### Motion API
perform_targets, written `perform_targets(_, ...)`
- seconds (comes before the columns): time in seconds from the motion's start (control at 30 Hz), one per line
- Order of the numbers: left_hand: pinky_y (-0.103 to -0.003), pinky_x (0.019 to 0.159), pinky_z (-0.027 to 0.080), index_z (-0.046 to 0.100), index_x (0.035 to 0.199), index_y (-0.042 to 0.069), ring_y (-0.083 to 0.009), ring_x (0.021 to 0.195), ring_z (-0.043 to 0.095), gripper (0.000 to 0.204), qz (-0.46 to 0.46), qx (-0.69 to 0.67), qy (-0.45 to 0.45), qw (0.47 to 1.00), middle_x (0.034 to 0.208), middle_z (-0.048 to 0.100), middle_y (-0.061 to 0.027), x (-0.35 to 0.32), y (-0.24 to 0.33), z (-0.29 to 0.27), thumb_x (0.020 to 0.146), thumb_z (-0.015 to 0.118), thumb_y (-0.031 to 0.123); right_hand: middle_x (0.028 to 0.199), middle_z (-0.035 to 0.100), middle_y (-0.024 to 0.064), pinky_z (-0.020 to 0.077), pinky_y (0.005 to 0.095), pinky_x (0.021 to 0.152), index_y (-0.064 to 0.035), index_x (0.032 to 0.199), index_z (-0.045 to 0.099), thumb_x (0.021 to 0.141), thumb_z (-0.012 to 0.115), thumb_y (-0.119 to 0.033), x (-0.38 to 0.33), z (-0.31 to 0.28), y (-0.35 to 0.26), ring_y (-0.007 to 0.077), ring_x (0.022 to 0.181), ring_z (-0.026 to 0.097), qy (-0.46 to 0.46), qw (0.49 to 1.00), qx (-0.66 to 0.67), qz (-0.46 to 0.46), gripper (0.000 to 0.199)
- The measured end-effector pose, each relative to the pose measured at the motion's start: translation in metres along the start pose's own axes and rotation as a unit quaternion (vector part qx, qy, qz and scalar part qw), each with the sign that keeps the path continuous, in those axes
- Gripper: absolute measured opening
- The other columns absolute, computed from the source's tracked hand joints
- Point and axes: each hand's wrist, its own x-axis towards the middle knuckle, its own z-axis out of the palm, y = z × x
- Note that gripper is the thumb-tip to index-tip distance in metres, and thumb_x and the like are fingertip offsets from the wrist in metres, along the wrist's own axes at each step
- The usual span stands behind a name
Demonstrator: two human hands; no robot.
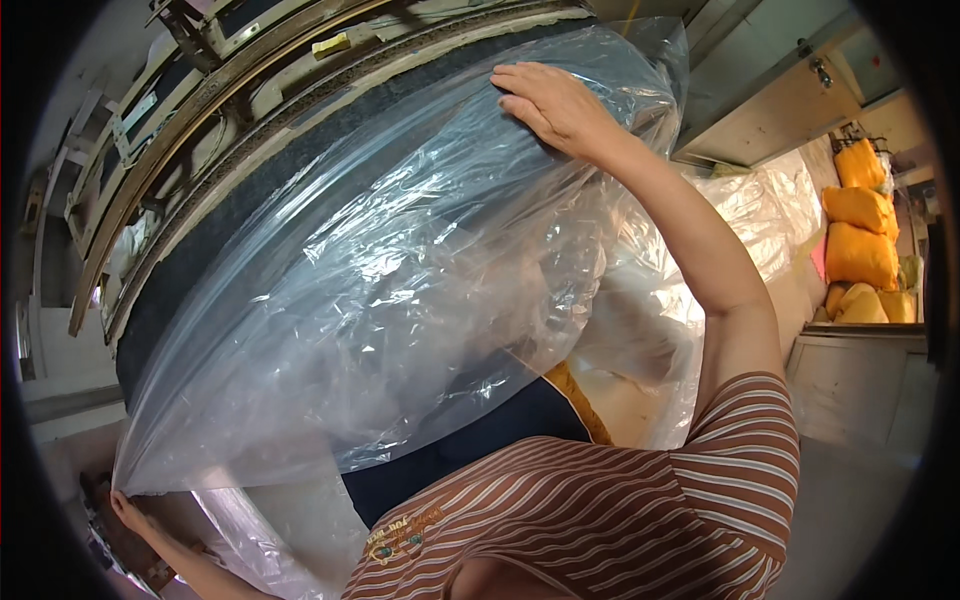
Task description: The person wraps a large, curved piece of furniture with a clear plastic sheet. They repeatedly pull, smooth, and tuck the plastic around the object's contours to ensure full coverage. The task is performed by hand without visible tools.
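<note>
A large sheet of clear plastic film (400, 270) spreads over a long dark work surface (175, 300) and hangs down in front of my body. At the far left, my left hand (130, 512) is closed on the film's gathered corner and pulls it into a point. Toward the far right end, my right hand (548, 108) lies flat on top of the film, fingers stretched out and thumb apart. Wrinkles and bright glare run across the film between my hands.
Beyond the work surface run long machine rails (215, 100), with a small yellow piece (330, 45) on them. More clear film (770, 205) lies at the right, below a wooden panel (770, 110). Orange bundles (862, 255) are stacked at the far right, above a pale cabinet (855, 385).
</note>
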Motion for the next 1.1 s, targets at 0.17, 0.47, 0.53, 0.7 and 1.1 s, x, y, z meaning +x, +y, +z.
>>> perform_targets(0.17, -0.030, 0.100, 0.036, 0.047, 0.131, 0.008, -0.0193, 0.117, 0.048, 0.051, -0.014, -0.014, -0.092, 0.996, 0.128, 0.052, -0.0071, -0.048, 0.025, -0.088, 0.090, 0.062, 0.035, 0.097, 0.065, 0.0079, 0.0483, 0.0344, 0.073, -0.0067, 0.111, 0.061, 0.085, 0.063, -0.021, 0.032, 0.017, 0.030, 0.0249, 0.084, 0.061, 0.060, 0.997, 0.038, 0.022, 0.029)
perform_targets(0.47, -0.022, 0.087, 0.040, 0.050, 0.131, 0.010, -0.0104, 0.109, 0.052, 0.047, -0.013, -0.006, -0.190, 0.982, 0.125, 0.055, -0.0018, -0.063, 0.031, -0.040, 0.091, 0.060, 0.034, 0.100, 0.057, -0.0014, 0.0384, 0.0233, 0.090, -0.0071, 0.106, 0.061, 0.088, 0.062, -0.023, 0.078, -0.010, 0.089, 0.0087, 0.097, 0.050, -0.065, 0.909, 0.382, 0.154, 0.024)
perform_targets(0.53, -0.029, 0.096, 0.041, 0.051, 0.129, 0.006, -0.0150, 0.116, 0.050, 0.040, -0.035, -0.074, -0.132, 0.988, 0.125, 0.056, -0.0035, -0.038, 0.071, -0.007, 0.093, 0.058, 0.024, 0.115, 0.059, 0.0034, 0.0379, 0.0280, 0.095, -0.0054, 0.119, 0.057, 0.089, 0.061, -0.024, 0.095, -0.035, 0.095, 0.0136, 0.107, 0.052, 0.056, 0.862, 0.474, 0.168, 0.036)
perform_targets(0.7, -0.034, 0.086, 0.048, 0.061, 0.113, 0.002, -0.0206, 0.096, 0.060, 0.037, 0.132, -0.006, -0.017, 0.991, 0.106, 0.063, -0.0111, 0.017, 0.076, 0.124, 0.092, 0.055, 0.032, 0.108, 0.060, 0.0120, 0.0429, 0.0324, 0.089, 0.0019, 0.117, 0.054, 0.093, 0.054, -0.024, 0.106, 0.007, 0.167, 0.0220, 0.101, 0.056, 0.207, 0.923, 0.214, 0.244, 0.035)
perform_targets(1.1, -0.025, 0.074, 0.046, 0.070, 0.094, 0.000, -0.0112, 0.078, 0.060, 0.026, 0.117, -0.101, -0.013, 0.988, 0.082, 0.067, -0.0043, -0.001, 0.068, 0.315, 0.081, 0.065, 0.023, 0.092, 0.060, 0.0048, 0.0429, 0.0268, 0.081, 0.0016, 0.098, 0.059, 0.092, 0.058, -0.023, 0.073, 0.061, 0.241, 0.0138, 0.085, 0.054, 0.174, 0.950, 0.117, 0.233, 0.025)
